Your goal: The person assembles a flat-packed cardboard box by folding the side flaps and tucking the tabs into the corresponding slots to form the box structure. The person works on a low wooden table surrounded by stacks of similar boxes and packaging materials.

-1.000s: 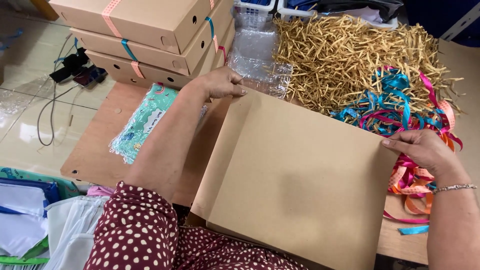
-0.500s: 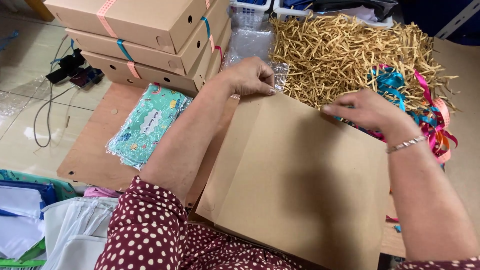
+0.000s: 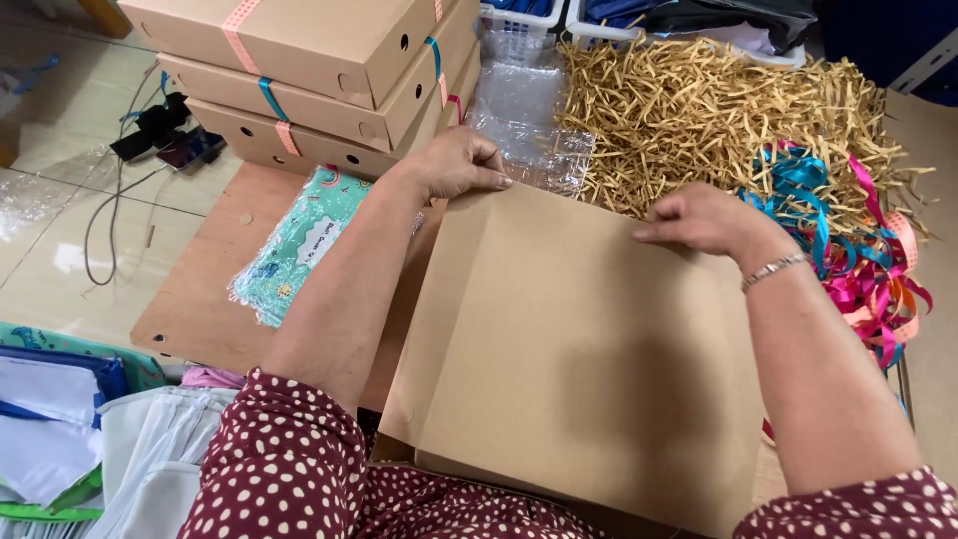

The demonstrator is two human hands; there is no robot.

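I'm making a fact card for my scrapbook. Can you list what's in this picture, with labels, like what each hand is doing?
Left hand: grips the far left corner of the cardboard sheet
Right hand: rests on the sheet's far edge
Sheet: plain brown, flat, tilted across the lap
Boxes: three stacked, brown, tied with ribbon, far left
Shredded paper: golden pile behind the sheet
Ribbons: blue, pink, orange tangle at the right
Packet: green patterned, in clear wrap, left of the sheet
Bracelet: on the right wrist
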